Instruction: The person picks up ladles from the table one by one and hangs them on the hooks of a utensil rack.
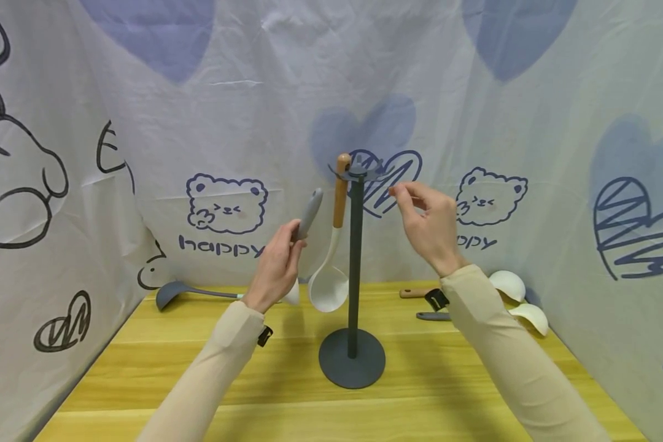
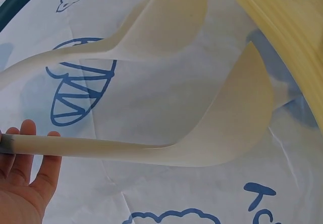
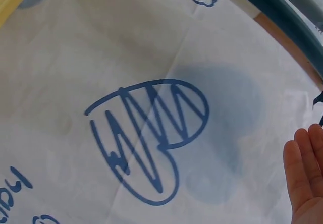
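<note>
My left hand (image 1: 276, 264) grips a ladle by its grey handle (image 1: 310, 212), held tilted left of the stand. In the left wrist view its pale stem runs past my fingers to a deep white bowl (image 2: 232, 118); in the head view the hand mostly hides that bowl. A dark grey utensil stand (image 1: 356, 264) with hooks on top rises from a round base. From its left side hangs a white ladle with a wooden handle (image 1: 340, 199). My right hand (image 1: 432, 221) is raised just right of the hooks, fingers bent loosely and nothing visible in them.
A dark grey ladle (image 1: 171, 294) lies at the table's back left. At the back right lie two white-headed utensils (image 1: 507, 285), with a wooden handle (image 1: 414, 293) and a grey handle (image 1: 433, 316) beside them. Printed white cloth (image 1: 287, 123) encloses the wooden table (image 1: 243, 380) behind and at both sides.
</note>
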Action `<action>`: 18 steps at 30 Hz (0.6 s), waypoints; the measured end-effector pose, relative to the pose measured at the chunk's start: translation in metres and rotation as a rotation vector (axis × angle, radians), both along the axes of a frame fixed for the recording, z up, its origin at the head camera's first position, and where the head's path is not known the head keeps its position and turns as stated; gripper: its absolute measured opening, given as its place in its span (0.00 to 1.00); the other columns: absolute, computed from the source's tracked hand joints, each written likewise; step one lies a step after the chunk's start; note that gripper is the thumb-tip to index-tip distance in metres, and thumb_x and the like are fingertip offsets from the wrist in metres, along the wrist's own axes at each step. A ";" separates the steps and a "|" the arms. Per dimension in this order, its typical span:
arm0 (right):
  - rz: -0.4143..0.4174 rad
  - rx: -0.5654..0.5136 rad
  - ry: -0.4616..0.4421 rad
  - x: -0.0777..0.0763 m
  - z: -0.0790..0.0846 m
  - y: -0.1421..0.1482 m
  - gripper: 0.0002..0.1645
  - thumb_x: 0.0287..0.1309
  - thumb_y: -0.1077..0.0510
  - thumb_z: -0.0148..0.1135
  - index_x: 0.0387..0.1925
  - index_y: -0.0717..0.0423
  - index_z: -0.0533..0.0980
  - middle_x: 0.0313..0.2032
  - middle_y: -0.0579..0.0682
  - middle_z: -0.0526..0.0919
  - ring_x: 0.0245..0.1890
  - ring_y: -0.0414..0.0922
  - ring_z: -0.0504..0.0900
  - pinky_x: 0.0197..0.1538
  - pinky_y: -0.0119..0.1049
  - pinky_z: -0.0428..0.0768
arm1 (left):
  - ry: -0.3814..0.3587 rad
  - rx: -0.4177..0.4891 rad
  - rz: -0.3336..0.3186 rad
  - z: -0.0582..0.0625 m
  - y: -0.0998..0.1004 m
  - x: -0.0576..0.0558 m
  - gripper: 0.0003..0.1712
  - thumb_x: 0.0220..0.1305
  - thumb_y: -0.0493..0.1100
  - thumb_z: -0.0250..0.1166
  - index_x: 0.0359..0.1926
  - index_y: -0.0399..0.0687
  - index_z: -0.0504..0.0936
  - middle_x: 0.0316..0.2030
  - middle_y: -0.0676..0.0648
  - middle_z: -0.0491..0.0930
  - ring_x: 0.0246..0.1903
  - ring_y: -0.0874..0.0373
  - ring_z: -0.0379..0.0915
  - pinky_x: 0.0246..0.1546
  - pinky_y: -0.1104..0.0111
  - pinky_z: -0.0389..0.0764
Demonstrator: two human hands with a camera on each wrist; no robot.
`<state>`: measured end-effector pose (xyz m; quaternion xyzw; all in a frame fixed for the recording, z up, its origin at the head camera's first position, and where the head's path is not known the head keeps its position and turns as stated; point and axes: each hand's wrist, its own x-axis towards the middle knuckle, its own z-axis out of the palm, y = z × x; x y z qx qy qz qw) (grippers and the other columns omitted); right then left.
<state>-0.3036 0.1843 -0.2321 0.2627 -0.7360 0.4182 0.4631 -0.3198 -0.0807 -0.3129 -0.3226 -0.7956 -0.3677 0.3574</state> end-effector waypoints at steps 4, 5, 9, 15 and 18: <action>-0.021 -0.020 -0.017 0.002 0.009 -0.005 0.16 0.70 0.56 0.53 0.43 0.61 0.83 0.44 0.55 0.88 0.44 0.47 0.85 0.47 0.34 0.83 | 0.008 0.010 -0.012 0.001 0.002 0.000 0.18 0.69 0.29 0.54 0.59 0.31 0.69 0.46 0.35 0.77 0.43 0.45 0.79 0.46 0.59 0.84; -0.022 -0.029 -0.018 0.002 0.011 -0.006 0.17 0.71 0.55 0.52 0.44 0.61 0.83 0.45 0.55 0.87 0.45 0.47 0.85 0.47 0.37 0.84 | 0.006 0.015 -0.014 0.001 0.002 0.001 0.18 0.69 0.29 0.54 0.59 0.31 0.69 0.46 0.35 0.77 0.43 0.45 0.79 0.46 0.59 0.85; -0.027 -0.053 -0.028 0.003 0.018 -0.010 0.19 0.72 0.53 0.49 0.50 0.60 0.81 0.49 0.55 0.85 0.49 0.47 0.82 0.49 0.45 0.83 | 0.006 0.037 -0.028 0.002 0.002 0.000 0.18 0.69 0.28 0.54 0.59 0.32 0.69 0.46 0.34 0.77 0.44 0.45 0.79 0.46 0.59 0.85; -0.009 -0.024 -0.050 0.003 0.028 -0.014 0.22 0.73 0.49 0.47 0.52 0.58 0.80 0.51 0.53 0.84 0.51 0.46 0.80 0.53 0.45 0.81 | -0.004 0.053 -0.041 0.004 0.002 -0.001 0.18 0.70 0.29 0.53 0.59 0.32 0.68 0.47 0.34 0.76 0.44 0.45 0.79 0.47 0.60 0.84; 0.001 0.013 -0.047 0.003 0.032 -0.016 0.22 0.73 0.49 0.47 0.51 0.59 0.81 0.52 0.53 0.84 0.51 0.47 0.81 0.53 0.43 0.81 | -0.004 0.055 -0.047 0.005 0.002 -0.001 0.18 0.70 0.28 0.53 0.60 0.32 0.68 0.47 0.34 0.76 0.44 0.45 0.79 0.47 0.60 0.85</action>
